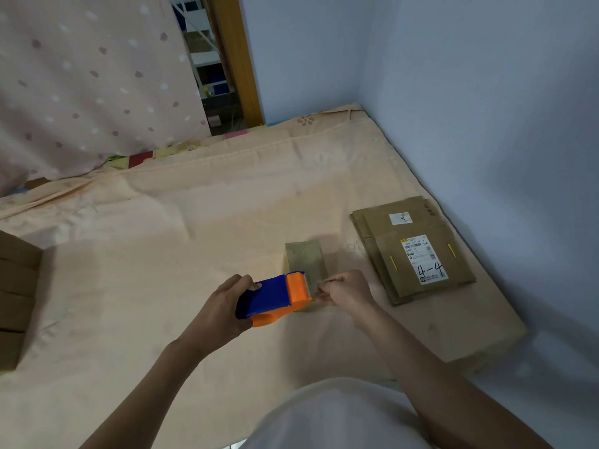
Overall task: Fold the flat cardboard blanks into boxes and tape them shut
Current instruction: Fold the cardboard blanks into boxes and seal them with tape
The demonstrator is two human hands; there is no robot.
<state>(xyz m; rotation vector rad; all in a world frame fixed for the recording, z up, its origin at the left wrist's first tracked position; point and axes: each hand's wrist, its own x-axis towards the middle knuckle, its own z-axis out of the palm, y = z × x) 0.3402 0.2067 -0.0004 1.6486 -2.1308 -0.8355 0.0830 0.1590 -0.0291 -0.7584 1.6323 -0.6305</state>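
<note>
Head view is showing a person sitting at a bed covered with a peach sheet. The left hand is wrapping round a blue and orange tape dispenser, fingers curled over its top and gripping it firmly. The right hand is sitting just beside the dispenser's toothed edge, thumb and forefinger pinching what looks like the tape end; the tape itself is too thin and pale to make out clearly.

Directly under and beyond the dispenser a small box is lying on the sheet, its greenish-brown top face showing. It seems to be folded already, though whether any tape is on it cannot be told from here. Judging by the hands, the taping of this box is only just starting.

To the right, near the wall, a stack of blanks is waiting, still flat, with a white label marked "4-4" on the top one. Several sheets are showing at the stack's edges, so plenty of folding is left. At the far left edge brown boxes are standing piled, possibly finished ones, but they are mostly cut off and their seams are not showing.
</note>
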